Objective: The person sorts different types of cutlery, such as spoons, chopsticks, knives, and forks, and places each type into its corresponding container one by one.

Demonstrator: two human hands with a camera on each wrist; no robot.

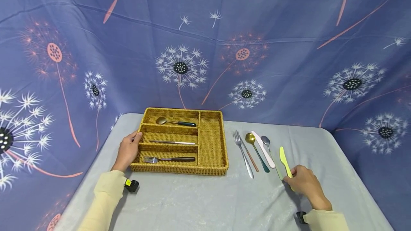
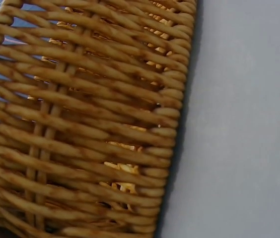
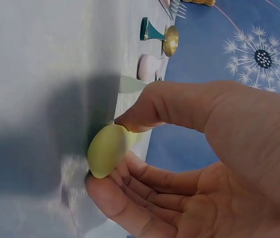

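My right hand (image 1: 305,184) pinches the handle of a yellow table knife (image 1: 284,158) between thumb and fingers, at the right of the table. In the right wrist view the rounded handle end (image 3: 107,150) shows between thumb and fingertips, close over the cloth. Over at the left, my left hand (image 1: 126,151) grips the left side of a woven cutlery tray (image 1: 179,169); its woven wall (image 2: 90,124) fills much of the left wrist view. Inside the tray lie a dark-handled spoon (image 1: 178,122), a slim pale-handled utensil (image 1: 173,142) and a black-handled fork (image 1: 173,159), each in its own left compartment.
Between tray and right hand lie a silver fork (image 1: 244,156), a thin brown-handled utensil (image 1: 251,157), a gold spoon (image 1: 250,138) with a green handle, a pink knife (image 1: 264,149) and a small spoon (image 1: 265,139) with a pale green handle. A patterned curtain (image 1: 289,63) hangs behind the table.
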